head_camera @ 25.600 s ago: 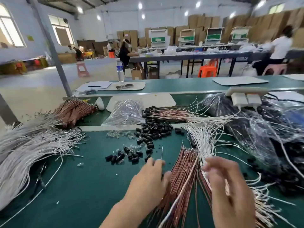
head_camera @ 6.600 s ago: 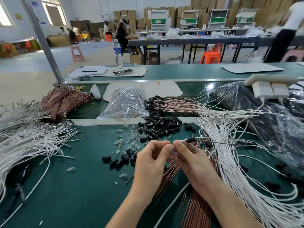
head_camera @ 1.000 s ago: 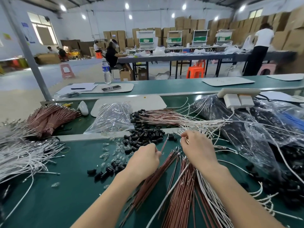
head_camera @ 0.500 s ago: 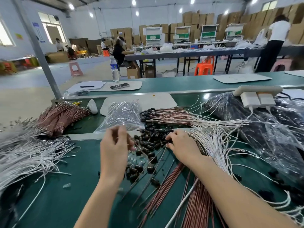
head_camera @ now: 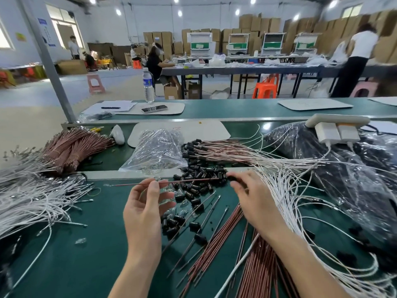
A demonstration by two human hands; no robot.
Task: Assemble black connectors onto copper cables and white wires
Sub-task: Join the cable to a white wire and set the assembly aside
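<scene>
Green worktop (head_camera: 75, 265): fingers of left hand (head_camera: 143, 214) pinched on one copper cable (head_camera: 189, 180), held level; right hand (head_camera: 255, 201) fingertips clamped on black connector (head_camera: 232, 178) at its end, beside connector pile (head_camera: 199, 175) by far edge; loose copper cables (head_camera: 217, 250) toward near edge, white wires (head_camera: 285, 190) right

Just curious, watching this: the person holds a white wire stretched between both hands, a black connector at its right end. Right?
Not quite: the head view shows a copper cable, not a white wire, stretched between the left hand and right hand, with the black connector at its right end.
</scene>
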